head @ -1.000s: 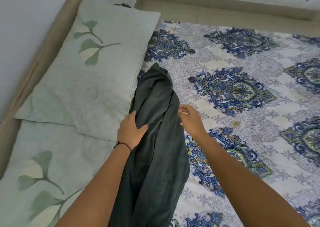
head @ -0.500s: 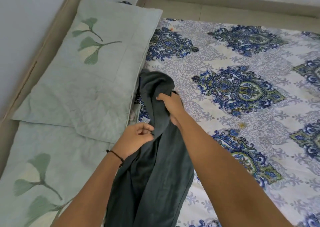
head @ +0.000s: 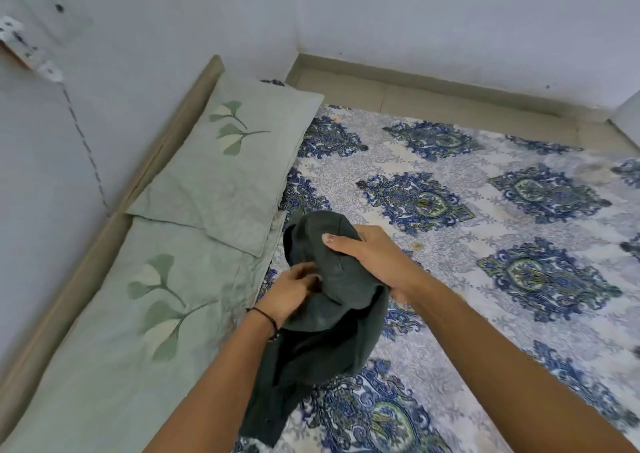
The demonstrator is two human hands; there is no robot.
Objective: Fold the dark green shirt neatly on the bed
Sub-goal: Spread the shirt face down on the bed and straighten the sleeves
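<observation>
Head view: the dark green shirt (head: 325,317) hangs bunched over the bed (head: 519,279), beside the pillows. The right hand (head: 372,257) clenches its upper fold; the left hand (head: 289,291) pinches underneath (fingers partly hidden). Bunched fabric could crease the fold crooked.

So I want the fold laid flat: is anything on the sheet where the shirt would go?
Nothing visible. Both hands, left and right, hold the shirt; the sheet beside it lies bare, with pillows off to the left.
</observation>
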